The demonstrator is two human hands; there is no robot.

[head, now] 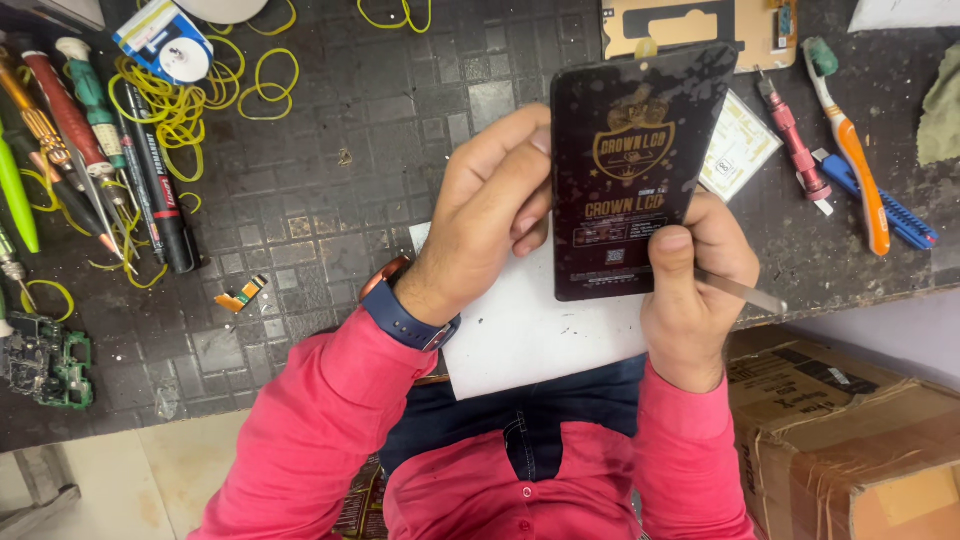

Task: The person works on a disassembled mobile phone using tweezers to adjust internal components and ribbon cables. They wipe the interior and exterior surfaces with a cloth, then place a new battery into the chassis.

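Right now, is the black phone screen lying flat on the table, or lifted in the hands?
Lifted: the black screen panel is gripped at its edges by the left hand and right hand, above the white sheet.

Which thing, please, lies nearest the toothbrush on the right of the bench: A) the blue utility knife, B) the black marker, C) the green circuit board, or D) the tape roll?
A: the blue utility knife lies right beside the toothbrush at the bench's right end, partly under its orange handle.
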